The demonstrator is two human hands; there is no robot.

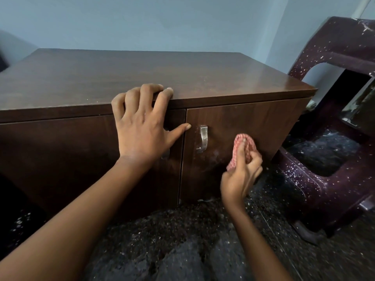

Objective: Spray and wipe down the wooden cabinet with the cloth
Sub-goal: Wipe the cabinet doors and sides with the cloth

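Cabinet (142, 74), right hand (240, 179) bunching cloth (246, 142) on door (263, 122) beside metal handle (203, 138), left hand (140, 122) gripping top edge, purple chair (316, 183) alongside

Speckled maroon plastic chair (324, 179), right.

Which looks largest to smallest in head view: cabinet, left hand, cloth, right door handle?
1. cabinet
2. left hand, nearer the camera
3. cloth and right door handle look alike; cloth is bunched in the right hand, so unranked.
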